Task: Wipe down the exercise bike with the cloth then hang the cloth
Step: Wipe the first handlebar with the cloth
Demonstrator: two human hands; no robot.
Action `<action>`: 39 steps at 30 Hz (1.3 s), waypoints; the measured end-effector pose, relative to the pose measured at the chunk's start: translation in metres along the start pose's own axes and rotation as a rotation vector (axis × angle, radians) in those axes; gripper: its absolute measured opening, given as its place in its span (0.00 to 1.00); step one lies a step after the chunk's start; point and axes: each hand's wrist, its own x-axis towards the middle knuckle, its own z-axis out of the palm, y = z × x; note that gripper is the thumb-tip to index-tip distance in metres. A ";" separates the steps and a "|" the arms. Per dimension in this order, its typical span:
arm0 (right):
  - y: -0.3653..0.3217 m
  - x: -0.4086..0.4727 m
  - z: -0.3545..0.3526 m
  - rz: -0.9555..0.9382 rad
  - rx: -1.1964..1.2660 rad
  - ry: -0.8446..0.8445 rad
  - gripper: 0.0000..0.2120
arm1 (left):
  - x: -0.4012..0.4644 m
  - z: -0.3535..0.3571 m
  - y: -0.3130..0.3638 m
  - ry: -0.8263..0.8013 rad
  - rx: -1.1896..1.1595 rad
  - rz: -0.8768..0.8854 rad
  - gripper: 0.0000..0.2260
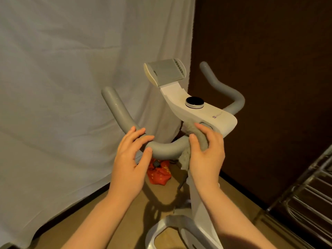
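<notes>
A white exercise bike (206, 112) with grey foam handlebars stands before me, a round black knob (195, 102) on its console and a grey device holder (166, 71) above. A grey cloth (199, 139) is wrapped around the left handlebar (167, 148) close to the stem. My right hand (206, 155) grips the cloth around the bar, and a loose end hangs below. My left hand (133, 155) is at the bend of the same handlebar with fingers loosely spread, fingertips touching the foam.
A pale sheet (71, 87) hangs across the left and back. A dark wall (278, 69) is at the right. A metal wire rack (309, 194) stands at the lower right. A red bag (159, 174) lies on the floor under the handlebar.
</notes>
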 end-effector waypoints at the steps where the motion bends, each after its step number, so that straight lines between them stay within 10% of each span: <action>1: 0.000 0.005 0.000 0.088 0.035 0.071 0.13 | -0.001 0.000 0.001 -0.004 0.012 0.001 0.11; 10: -0.013 0.006 0.018 0.449 0.400 0.472 0.18 | 0.002 -0.005 -0.003 -0.077 0.061 0.055 0.10; 19: -0.024 -0.018 0.041 0.604 0.644 0.521 0.11 | 0.013 -0.019 -0.019 -0.195 0.095 0.226 0.17; 30: -0.042 -0.041 0.068 0.553 0.536 0.686 0.10 | 0.050 -0.039 -0.025 -0.313 0.223 0.428 0.14; 39: -0.039 -0.054 0.063 0.293 -0.003 0.542 0.12 | 0.056 -0.038 -0.030 -0.320 0.127 0.452 0.07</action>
